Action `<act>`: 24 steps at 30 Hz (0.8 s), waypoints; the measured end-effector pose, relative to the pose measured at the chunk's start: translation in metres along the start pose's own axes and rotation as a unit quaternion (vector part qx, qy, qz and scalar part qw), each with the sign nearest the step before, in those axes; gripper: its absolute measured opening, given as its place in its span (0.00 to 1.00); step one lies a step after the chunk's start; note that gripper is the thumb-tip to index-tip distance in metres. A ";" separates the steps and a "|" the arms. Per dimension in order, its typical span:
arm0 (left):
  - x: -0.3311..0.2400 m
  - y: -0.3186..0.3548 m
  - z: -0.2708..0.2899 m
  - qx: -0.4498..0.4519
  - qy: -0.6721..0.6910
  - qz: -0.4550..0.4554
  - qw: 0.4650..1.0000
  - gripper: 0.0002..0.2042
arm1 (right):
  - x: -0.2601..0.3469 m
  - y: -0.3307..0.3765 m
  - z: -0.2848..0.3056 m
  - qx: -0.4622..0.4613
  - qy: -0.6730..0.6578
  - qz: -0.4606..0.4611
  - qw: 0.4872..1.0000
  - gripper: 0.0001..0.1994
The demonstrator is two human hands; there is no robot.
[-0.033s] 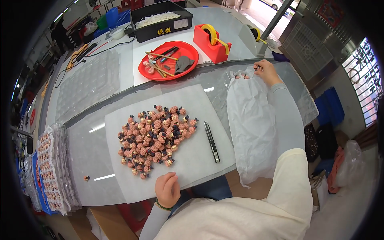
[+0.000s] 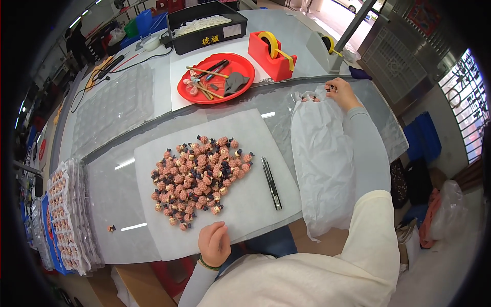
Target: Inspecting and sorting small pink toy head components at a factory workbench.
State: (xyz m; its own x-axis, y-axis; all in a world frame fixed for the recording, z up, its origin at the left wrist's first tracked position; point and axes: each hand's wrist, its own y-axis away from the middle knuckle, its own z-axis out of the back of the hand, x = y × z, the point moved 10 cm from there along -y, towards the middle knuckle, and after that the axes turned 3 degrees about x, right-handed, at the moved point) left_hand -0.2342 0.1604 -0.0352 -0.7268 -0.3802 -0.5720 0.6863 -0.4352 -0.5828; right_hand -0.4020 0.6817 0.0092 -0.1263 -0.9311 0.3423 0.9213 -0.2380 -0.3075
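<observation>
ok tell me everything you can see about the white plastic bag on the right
The white plastic bag is thin, crinkled and slightly translucent, lying flat and lengthwise on the glass-topped table, right of the white sheet. Its handle end points away from the person, where the right hand pinches the handles; the right forearm lies along its right side. Its bottom end hangs over the near table edge. It looks empty or nearly so. The left hand rests apart on the sheet's near edge.
</observation>
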 end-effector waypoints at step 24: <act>0.002 -0.008 -0.005 0.004 -0.023 0.013 1.000 0.13 | -0.019 0.015 -0.044 0.123 0.195 0.049 0.972 0.13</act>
State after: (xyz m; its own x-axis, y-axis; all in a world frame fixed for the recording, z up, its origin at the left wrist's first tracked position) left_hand -0.2416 0.1672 -0.0347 -0.7100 -0.4276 -0.5595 0.7042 -0.4310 -0.5643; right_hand -0.4021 0.6835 -0.0414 -0.1194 -0.9913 -0.0548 0.9899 -0.1146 -0.0835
